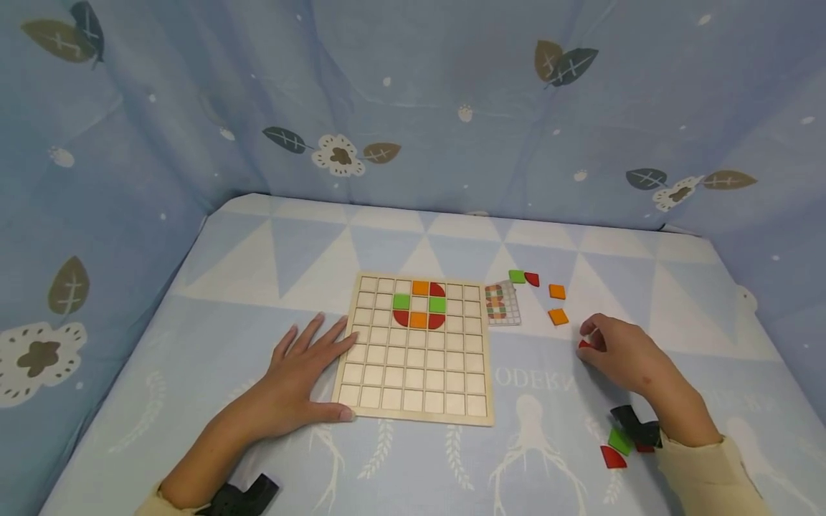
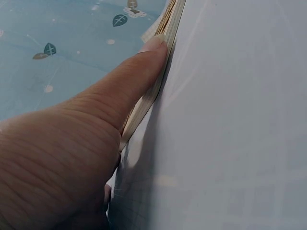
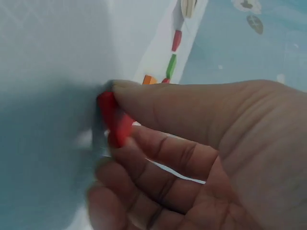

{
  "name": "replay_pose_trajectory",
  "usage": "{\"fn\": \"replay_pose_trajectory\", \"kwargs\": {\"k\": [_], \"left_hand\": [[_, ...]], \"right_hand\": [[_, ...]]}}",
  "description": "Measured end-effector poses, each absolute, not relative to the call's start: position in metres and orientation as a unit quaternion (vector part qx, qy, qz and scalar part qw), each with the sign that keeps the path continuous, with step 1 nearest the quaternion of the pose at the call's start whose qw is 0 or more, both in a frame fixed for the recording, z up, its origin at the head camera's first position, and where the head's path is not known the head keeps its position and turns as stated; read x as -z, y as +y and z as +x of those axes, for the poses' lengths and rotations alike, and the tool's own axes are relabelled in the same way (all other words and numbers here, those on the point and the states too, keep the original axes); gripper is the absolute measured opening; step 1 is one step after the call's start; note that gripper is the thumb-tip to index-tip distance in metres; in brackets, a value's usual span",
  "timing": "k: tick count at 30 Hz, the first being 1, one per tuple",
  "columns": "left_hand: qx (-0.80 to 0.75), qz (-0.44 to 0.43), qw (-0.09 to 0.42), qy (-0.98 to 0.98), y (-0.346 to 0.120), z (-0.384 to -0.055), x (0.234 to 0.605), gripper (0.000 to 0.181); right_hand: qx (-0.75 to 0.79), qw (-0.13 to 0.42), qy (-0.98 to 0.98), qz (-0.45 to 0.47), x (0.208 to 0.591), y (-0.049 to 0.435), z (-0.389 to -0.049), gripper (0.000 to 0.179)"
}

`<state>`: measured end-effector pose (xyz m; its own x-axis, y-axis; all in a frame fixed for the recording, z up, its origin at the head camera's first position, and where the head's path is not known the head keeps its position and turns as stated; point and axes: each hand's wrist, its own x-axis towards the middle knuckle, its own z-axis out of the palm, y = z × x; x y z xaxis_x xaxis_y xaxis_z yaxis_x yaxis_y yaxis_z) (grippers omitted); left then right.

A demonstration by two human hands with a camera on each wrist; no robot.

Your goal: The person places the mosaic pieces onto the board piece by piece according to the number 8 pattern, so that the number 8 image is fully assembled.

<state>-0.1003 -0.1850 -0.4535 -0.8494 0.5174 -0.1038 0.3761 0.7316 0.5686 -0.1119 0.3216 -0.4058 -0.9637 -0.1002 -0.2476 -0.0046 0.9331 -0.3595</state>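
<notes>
A wooden grid board [image 1: 413, 401] lies on the table, with several orange, green and red tiles set in its upper cells. My left hand [image 1: 293, 390] rests at the board's left edge, fingers spread and straight; in the left wrist view the thumb [image 2: 129, 76] lies along the board's side. To the right of the board my right hand [image 1: 626, 355] pinches a red tile [image 3: 115, 117] between thumb and fingers, just over the table. Most of that tile is hidden by the fingers in the head view.
A small pattern card [image 1: 510, 308] touches the board's right side. Nearby lie a green tile [image 1: 516, 276], a red quarter-round tile [image 1: 532, 279] and two orange tiles [image 1: 558, 317]. More green tiles [image 1: 620, 441] and red tiles [image 1: 613, 457] lie by the right wrist.
</notes>
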Motion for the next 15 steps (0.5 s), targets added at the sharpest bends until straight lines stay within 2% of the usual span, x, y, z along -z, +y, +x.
{"fn": "replay_pose_trajectory", "kwargs": {"k": [9, 15], "left_hand": [[-0.281, 0.25, 0.125, 0.918, -0.185, -0.1, 0.453, 0.111], [-0.277, 0.246, 0.129, 0.92, -0.185, -0.1, 0.452, 0.111]], "right_hand": [[0.218, 0.106, 0.97, -0.025, 0.408, 0.316, -0.108, 0.01], [0.288, 0.043, 0.956, -0.044, 0.396, 0.29, -0.119, 0.011]]}}
